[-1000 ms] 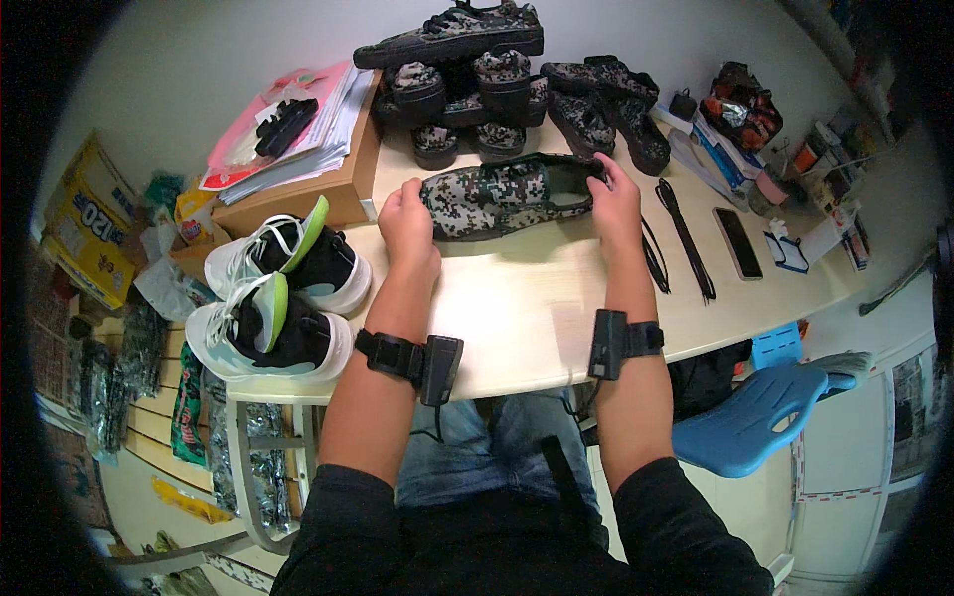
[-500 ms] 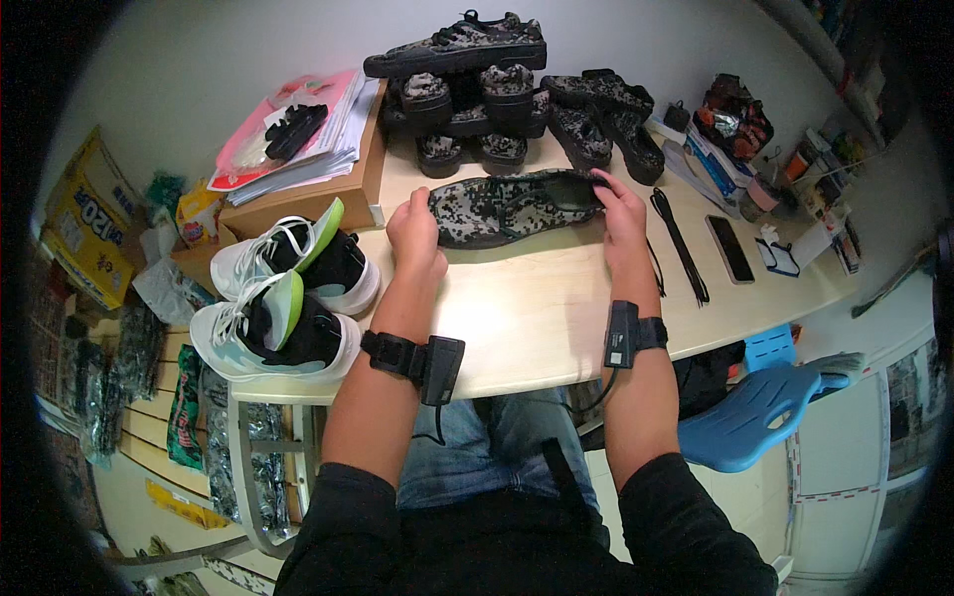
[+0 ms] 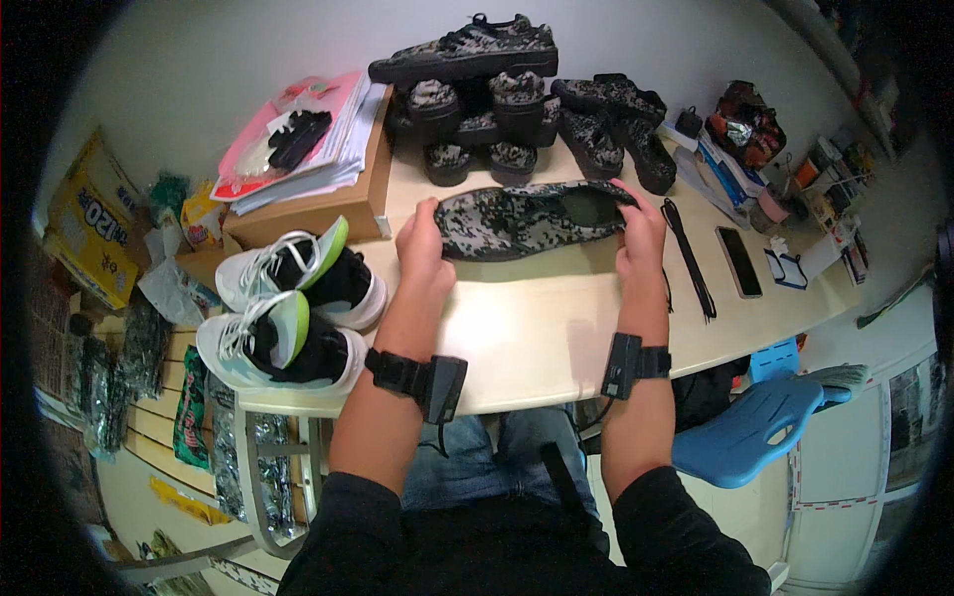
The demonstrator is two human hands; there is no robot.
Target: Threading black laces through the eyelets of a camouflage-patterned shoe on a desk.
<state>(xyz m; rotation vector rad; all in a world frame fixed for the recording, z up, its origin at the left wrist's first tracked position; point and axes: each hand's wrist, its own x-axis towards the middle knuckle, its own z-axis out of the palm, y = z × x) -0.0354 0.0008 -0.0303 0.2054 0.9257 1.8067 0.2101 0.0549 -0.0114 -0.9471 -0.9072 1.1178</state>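
Note:
A camouflage-patterned shoe [image 3: 517,226] with a dark sole lies sideways between my hands, just above the table. No lace shows in it. My left hand [image 3: 423,243] is closed on the shoe's left end, the toe. At the other end, by the heel and the opening, my right hand [image 3: 644,233] grips the rim, its fingers mostly behind the shoe. To the right of that hand, a bundle of black shoelaces [image 3: 689,260] rests on the table [image 3: 527,333].
Matching camouflage shoes [image 3: 467,55] are stacked at the back, with more [image 3: 616,129] beside them. White sneakers [image 3: 283,338] stand at the left edge, near a cardboard box [image 3: 370,184] bearing papers. A phone [image 3: 738,262] lies on the right. A blue chair [image 3: 750,432] stands below.
The shoe has rolled slightly in my hands, so its upper and opening face differently. Both hands keep their hold at its ends. The whole view has shifted a little.

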